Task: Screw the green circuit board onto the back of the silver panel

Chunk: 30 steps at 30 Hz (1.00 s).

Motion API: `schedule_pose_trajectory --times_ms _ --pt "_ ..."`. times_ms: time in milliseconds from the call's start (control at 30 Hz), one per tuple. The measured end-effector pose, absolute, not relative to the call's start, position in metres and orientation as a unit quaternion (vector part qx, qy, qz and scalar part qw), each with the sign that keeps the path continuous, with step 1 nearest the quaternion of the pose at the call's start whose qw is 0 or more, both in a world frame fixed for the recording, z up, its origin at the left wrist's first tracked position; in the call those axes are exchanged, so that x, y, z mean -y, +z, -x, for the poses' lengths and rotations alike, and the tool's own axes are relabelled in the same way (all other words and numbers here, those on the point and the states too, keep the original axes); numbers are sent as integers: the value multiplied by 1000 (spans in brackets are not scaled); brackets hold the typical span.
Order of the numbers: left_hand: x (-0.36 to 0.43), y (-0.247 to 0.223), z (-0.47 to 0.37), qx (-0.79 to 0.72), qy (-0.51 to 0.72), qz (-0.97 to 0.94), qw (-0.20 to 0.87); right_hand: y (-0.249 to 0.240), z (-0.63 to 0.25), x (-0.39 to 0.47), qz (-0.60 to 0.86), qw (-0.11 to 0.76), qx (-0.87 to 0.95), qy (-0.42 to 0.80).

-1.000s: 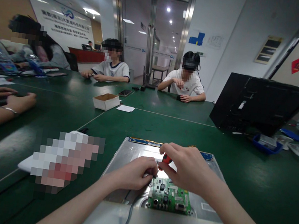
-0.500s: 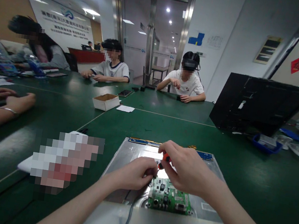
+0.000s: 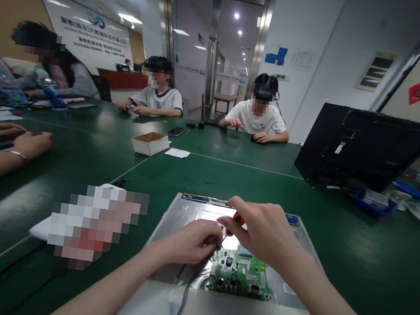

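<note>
A screwdriver [image 3: 239, 218] with a red and black handle is held in my right hand [image 3: 268, 229], its thin shaft slanting down to the upper left corner of a green circuit board [image 3: 242, 275]. Beside that corner my left hand [image 3: 197, 240] is closed in a pinch; whatever lies between its fingertips is hidden. The board lies on the silvery metal back of a flat display panel [image 3: 175, 215]. Along the panel's far edge runs a narrow blue board [image 3: 199, 198], partly covered by my right hand. A grey cable [image 3: 182, 306] passes below my left hand toward me.
On the green table [image 3: 231, 176] stand a small open white box [image 3: 151, 144] and a black monitor [image 3: 361, 148]. A blue tray [image 3: 375, 202] sits at the right. Left of the panel is a blurred white item [image 3: 41, 229]. Co-worker's hands [image 3: 30, 146] rest at the left; others sit opposite.
My right hand has turned slightly on the screwdriver handle and shifted a little to the right, with its fingers repositioned. My left hand stays almost where it was.
</note>
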State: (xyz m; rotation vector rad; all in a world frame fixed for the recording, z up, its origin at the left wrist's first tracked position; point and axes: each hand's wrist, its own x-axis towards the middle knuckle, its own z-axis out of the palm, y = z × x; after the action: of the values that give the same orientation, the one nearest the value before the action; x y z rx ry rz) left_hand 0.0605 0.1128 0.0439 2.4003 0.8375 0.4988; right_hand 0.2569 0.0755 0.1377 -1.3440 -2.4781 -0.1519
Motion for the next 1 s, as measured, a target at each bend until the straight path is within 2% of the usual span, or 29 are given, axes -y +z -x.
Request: schedule_pose_trajectory --times_ms 167,533,833,1000 --pt "-116 41 -60 -310 183 -893 271 132 -248 -73 518 186 831 -81" --pt "-117 35 -60 -311 192 -884 292 129 -246 -74 458 234 858 -18" --pt "-112 44 -62 -313 194 -886 282 135 -248 -71 498 198 844 -37" --pt "-114 41 -61 -308 192 -892 269 133 -248 -75 486 212 848 -13"
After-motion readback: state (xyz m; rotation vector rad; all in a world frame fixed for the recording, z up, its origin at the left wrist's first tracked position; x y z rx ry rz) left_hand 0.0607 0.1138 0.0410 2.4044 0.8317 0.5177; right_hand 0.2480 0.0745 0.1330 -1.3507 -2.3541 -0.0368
